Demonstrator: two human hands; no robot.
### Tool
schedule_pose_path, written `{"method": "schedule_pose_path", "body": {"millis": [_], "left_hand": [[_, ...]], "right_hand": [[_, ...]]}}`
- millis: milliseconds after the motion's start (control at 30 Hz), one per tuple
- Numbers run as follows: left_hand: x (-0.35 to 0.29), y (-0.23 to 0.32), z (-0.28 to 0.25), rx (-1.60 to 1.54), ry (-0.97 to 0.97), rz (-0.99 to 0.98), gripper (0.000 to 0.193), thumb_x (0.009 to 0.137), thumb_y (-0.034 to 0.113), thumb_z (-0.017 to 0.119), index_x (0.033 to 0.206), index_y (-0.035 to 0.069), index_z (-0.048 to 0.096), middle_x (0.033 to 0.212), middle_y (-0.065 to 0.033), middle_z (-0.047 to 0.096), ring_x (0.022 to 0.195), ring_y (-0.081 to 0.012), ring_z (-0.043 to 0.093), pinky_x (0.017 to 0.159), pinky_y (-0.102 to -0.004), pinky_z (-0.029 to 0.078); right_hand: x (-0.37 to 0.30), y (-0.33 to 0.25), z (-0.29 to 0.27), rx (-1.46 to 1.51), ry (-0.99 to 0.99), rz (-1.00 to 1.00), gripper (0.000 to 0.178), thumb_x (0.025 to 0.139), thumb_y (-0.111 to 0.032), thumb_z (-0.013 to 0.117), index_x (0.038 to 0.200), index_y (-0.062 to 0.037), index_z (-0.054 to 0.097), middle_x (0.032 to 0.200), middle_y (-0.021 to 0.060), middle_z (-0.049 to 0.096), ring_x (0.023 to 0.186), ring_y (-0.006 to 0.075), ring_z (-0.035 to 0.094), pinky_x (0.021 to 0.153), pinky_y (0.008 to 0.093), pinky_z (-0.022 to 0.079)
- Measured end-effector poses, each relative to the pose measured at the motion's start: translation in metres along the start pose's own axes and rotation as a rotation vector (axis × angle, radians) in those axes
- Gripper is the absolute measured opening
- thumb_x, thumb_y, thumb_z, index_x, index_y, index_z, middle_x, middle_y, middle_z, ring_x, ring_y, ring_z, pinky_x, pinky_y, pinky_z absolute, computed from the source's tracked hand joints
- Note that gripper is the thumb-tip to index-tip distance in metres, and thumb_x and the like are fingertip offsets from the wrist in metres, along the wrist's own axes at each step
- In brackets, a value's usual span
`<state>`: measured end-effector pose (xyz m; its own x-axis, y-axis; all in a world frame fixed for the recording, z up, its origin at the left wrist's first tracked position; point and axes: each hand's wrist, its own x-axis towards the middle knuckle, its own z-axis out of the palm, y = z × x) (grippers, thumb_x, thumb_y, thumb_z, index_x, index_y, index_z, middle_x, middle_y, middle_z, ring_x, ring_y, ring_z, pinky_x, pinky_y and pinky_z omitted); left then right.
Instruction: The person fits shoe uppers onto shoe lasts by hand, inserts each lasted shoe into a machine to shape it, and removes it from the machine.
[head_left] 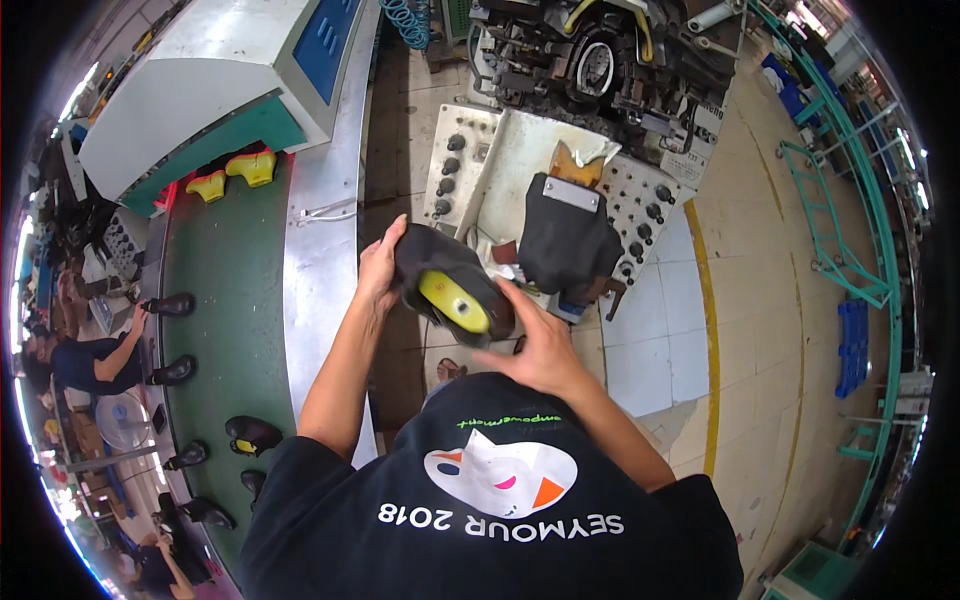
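A black shoe upper (437, 252) on a yellow-green shoe last (455, 300) is held in front of my chest, with the top of the last facing up. My left hand (380, 268) grips its far left end. My right hand (540, 345) is against the near right end, thumb along the side and fingers partly blurred. Just beyond the shoe stands a machine's control panel (460, 165) with black knobs. A black-covered block (565, 235) with a metal plate on top juts toward me, to the right of the shoe.
The machine's dark clamping head (595, 75) rises at the back. On my left, a green conveyor belt (225, 340) carries several black shoes (252, 435); yellow lasts (250, 168) sit under a white-and-green hood (200, 95). A co-worker's hand (138, 320) touches a shoe across the belt.
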<state>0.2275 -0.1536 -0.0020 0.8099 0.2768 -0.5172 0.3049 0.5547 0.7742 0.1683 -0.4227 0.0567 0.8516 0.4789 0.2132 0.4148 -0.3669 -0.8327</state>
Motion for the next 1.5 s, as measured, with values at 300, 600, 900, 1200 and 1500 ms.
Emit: {"method": "schedule_pose_path", "body": {"millis": [300,600,900,1200,1500], "left_hand": [[-0.058,0.033,0.177,0.816,-0.469,0.379,0.045,0.080,0.040,0.080,0.085,-0.004,0.069,0.071,-0.0046,0.066,0.062,-0.0080,0.059,0.058,-0.0256,0.048],[-0.039,0.013,0.199,0.711,-0.631,0.470,0.033,0.091,0.029,0.072,0.102,-0.001,0.065,0.081,-0.0020,0.066,0.072,-0.0049,0.058,0.064,-0.0235,0.049],[0.005,0.050,0.227,0.746,-0.647,0.509,0.032,0.086,0.028,0.075,0.082,-0.003,0.068,0.071,-0.0025,0.066,0.063,-0.0068,0.058,0.057,-0.0245,0.047],[0.063,0.077,0.294,0.570,-0.700,0.461,0.049,0.077,0.042,0.081,0.087,-0.005,0.071,0.077,-0.0090,0.070,0.065,-0.0123,0.064,0.061,-0.0268,0.052],[0.124,0.065,0.310,0.249,-0.709,-0.175,0.074,0.090,0.072,0.049,0.123,0.007,0.063,0.108,-0.0066,0.070,0.097,-0.0176,0.066,0.087,-0.0328,0.052]], "right_hand": [[0.021,0.064,-0.054,1.083,0.162,0.505,0.031,0.099,-0.025,0.061,0.120,-0.0021,0.056,0.113,0.0027,0.061,0.099,0.0064,0.054,0.086,0.0241,0.046],[0.028,0.063,-0.087,0.937,0.267,0.437,0.020,0.099,-0.022,0.062,0.103,-0.0028,0.060,0.091,-0.0032,0.060,0.079,0.0026,0.050,0.071,0.0190,0.042],[0.069,0.065,-0.069,0.731,0.496,0.416,0.024,0.100,-0.026,0.060,0.105,-0.0017,0.062,0.090,-0.0040,0.060,0.079,0.0032,0.051,0.070,0.0189,0.043],[0.126,0.071,-0.086,0.943,0.689,0.488,0.036,0.097,-0.031,0.061,0.114,0.0008,0.063,0.102,0.0026,0.066,0.087,0.0088,0.061,0.077,0.0224,0.049],[0.239,0.103,-0.157,1.185,0.700,0.529,0.037,0.095,-0.032,0.063,0.116,-0.0020,0.065,0.106,0.0066,0.069,0.089,0.0163,0.066,0.078,0.0296,0.054]]}}
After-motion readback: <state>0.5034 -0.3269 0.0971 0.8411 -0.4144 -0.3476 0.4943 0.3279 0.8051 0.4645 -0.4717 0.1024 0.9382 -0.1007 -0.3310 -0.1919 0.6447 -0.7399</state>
